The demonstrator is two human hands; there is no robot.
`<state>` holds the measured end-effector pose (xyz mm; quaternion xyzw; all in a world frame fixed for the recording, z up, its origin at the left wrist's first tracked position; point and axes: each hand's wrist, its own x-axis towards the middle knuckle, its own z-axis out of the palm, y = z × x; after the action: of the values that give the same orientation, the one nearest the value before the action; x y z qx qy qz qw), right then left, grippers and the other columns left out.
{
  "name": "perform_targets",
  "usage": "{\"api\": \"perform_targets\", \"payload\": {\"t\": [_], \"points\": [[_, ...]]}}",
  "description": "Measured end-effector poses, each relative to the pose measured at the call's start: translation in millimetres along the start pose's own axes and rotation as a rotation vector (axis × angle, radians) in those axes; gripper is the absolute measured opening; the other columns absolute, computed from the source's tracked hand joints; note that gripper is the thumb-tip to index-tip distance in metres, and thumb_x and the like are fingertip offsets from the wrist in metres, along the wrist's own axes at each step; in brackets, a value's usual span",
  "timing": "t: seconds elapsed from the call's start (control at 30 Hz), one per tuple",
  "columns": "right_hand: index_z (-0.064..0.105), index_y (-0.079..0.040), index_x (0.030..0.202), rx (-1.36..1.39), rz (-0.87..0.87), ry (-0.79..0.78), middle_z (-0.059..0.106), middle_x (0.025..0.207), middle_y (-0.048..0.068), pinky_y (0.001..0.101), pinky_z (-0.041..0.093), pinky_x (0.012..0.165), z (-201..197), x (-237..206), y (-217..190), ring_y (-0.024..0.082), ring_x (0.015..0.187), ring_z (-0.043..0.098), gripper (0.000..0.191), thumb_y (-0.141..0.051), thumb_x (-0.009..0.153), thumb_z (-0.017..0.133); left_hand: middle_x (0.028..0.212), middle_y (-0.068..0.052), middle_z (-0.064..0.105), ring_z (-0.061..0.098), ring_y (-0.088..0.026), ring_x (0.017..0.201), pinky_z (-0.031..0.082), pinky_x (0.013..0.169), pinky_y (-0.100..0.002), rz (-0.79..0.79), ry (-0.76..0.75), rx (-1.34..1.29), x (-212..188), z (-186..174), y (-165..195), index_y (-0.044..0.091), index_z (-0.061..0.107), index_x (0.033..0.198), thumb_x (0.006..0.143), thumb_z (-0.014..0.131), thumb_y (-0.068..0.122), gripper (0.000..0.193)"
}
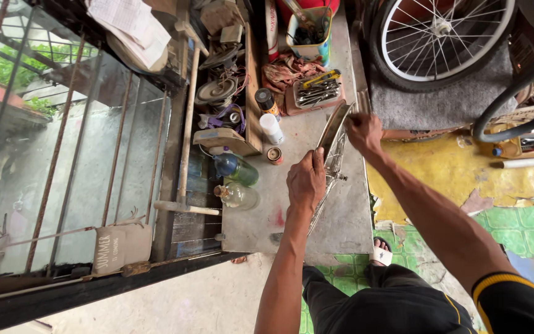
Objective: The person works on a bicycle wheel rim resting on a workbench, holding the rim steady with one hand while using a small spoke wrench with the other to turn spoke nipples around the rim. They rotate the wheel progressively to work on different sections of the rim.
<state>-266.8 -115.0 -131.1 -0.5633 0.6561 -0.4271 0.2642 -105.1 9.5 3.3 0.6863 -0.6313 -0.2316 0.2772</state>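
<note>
Holding a bare spoked wheel rim point(332, 139) on edge over the bench point(353, 216), both hands on it: my left hand point(306, 180) is closed over the rim's near arc, fingers wrapped round the metal, and my right hand point(363, 131) is pinched on the far arc at about 1 o'clock from the left. Rim stands nearly upright, tilted a little, at the bench's right side, its lower arc low by the bench edge; can't tell if it bears on the top. Risks as I judge them: the grip is on thin polished metal, so a slip of either hand lets the rim tip toward 3 o'clock, off the bench. Fingers sit close to the spokes; any spin could pinch them. At 11 o'clock of the left hand a small open tin point(274, 155), a white bottle point(271, 128) and a dark spray can point(266, 101) stand near the rim; a swing that way topples them. Two glass bottles point(237, 183) lie at 9 o'clock, apt to roll. A tray of tools point(316, 93) at 12 o'clock limits forward room.
</note>
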Motion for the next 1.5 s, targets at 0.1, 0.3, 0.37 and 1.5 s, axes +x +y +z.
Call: {"api": "perform_targets", "payload": {"t": [0.1, 0.3, 0.37, 1.5], "points": [[0.081, -0.009, 0.091, -0.018, 0.038, -0.042, 0.073, 0.074, 0.01, 0.0357, 0.043, 0.04, -0.7, 4.6, -0.6, 0.014, 0.045, 0.054, 0.02, -0.018, 0.092, 0.064, 0.074, -0.021, 0.07, 0.066, -0.048, 0.077, 0.047, 0.073, -0.058, -0.045, -0.024, 0.02, 0.6, -2.8, 2.8, 0.008, 0.063, 0.083, 0.107, 0.044, 0.042, 0.046], [0.083, -0.009, 0.087, -0.172, -0.311, 0.045, 0.071, 0.064, 0.009, 0.0337, 0.043, 0.058, 1.8, -50.1, 27.1, 0.018, 0.052, 0.051, 0.017, -0.016, 0.091, 0.068, 0.076, -0.023, 0.068, 0.065, -0.049, 0.078, 0.047, 0.071, -0.058, -0.013, -0.017, 0.028, 3.7, -3.5, 6.8, 0.008, 0.063, 0.085, 0.107, 0.044, 0.041, 0.044], [0.083, -0.011, 0.078, -0.236, -0.363, 0.022, 0.072, 0.061, 0.007, 0.0403, 0.041, 0.067, 2.4, -41.0, 27.4, 0.021, 0.049, 0.05, 0.02, -0.014, 0.09, 0.068, 0.075, -0.023, 0.068, 0.065, -0.049, 0.078, 0.047, 0.071, -0.058, 0.004, -0.013, 0.01, 5.8, -1.6, 7.1, 0.008, 0.062, 0.085, 0.108, 0.045, 0.041, 0.044], [0.08, -0.012, 0.1, -0.055, 0.006, -0.152, 0.068, 0.068, 0.008, 0.0403, 0.036, 0.042, 10.6, -7.6, 31.7, 0.016, 0.041, 0.036, 0.026, -0.029, 0.105, 0.062, 0.077, -0.022, 0.071, 0.067, -0.048, 0.081, 0.048, 0.075, -0.057, -0.04, -0.035, 0.023, 24.1, -5.7, 6.4, 0.008, 0.067, 0.088, 0.106, 0.043, 0.045, 0.047]]}}
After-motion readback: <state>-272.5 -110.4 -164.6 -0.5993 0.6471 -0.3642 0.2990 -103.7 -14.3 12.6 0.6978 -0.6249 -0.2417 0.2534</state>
